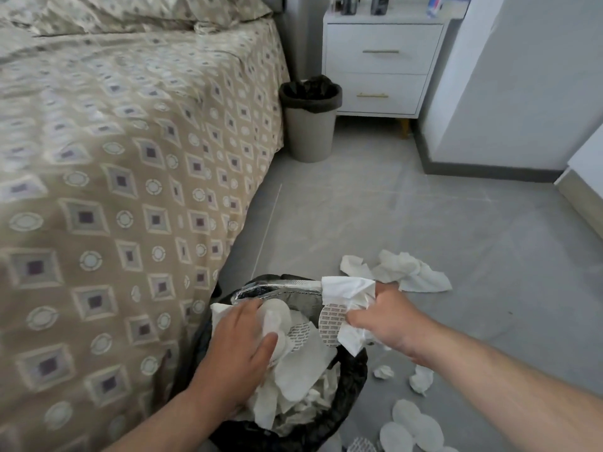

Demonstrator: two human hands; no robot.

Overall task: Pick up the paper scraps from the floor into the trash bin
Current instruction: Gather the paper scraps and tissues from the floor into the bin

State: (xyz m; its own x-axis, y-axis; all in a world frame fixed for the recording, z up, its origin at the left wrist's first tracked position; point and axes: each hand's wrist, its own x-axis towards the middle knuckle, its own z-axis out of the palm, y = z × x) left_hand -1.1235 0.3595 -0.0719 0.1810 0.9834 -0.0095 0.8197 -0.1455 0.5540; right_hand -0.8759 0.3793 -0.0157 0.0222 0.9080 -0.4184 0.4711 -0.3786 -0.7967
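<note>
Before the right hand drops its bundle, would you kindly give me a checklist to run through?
1. Right hand grips its bundle of scraps: ok.
2. Bundle fully over the opening of the trash bin: cannot tell; it hangs at the right rim.
3. Left hand clear of the drop spot: ok; it grips paper in the bin on the other side.
4. Room left in the bin: not ok; paper is heaped close to the rim.
5. Floor cleared: not ok; tissues and round pads lie beside the bin.
</note>
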